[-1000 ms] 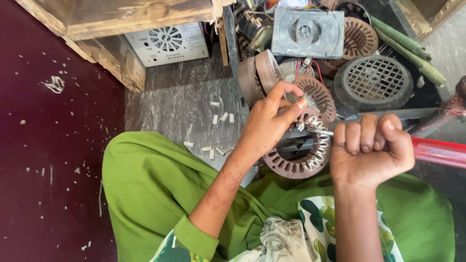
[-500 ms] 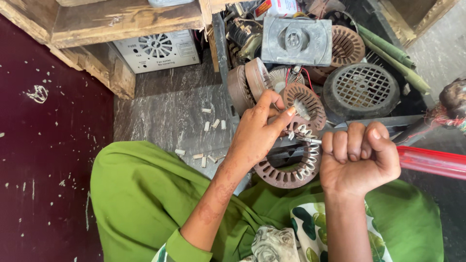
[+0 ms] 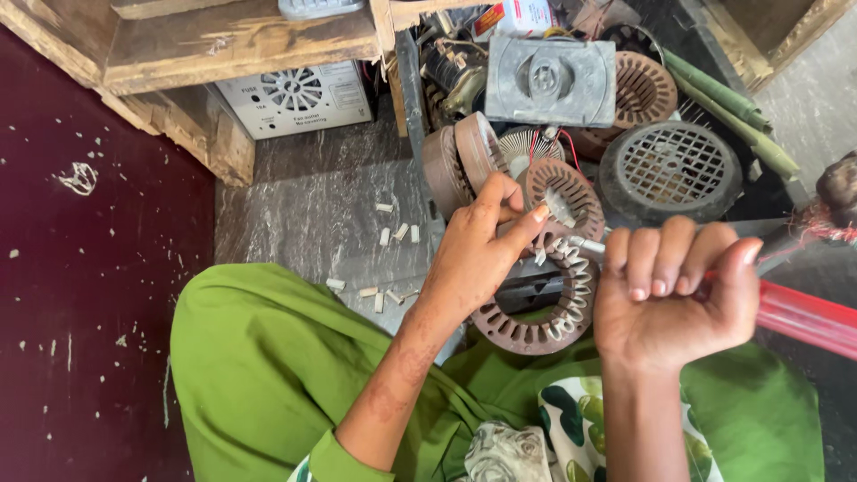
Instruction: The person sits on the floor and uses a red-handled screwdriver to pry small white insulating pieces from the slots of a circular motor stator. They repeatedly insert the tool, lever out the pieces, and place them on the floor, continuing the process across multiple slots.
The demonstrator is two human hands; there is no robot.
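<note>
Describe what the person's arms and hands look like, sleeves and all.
Both are bare, no gloves. The left hand has a forearm that shows faint reddish-brown patterned markings, and a green sleeve ends near the elbow. The right hand shows short nails on its fingers, and its forearm is bare as far as the picture goes. No rings, bangles or watch in view.
</note>
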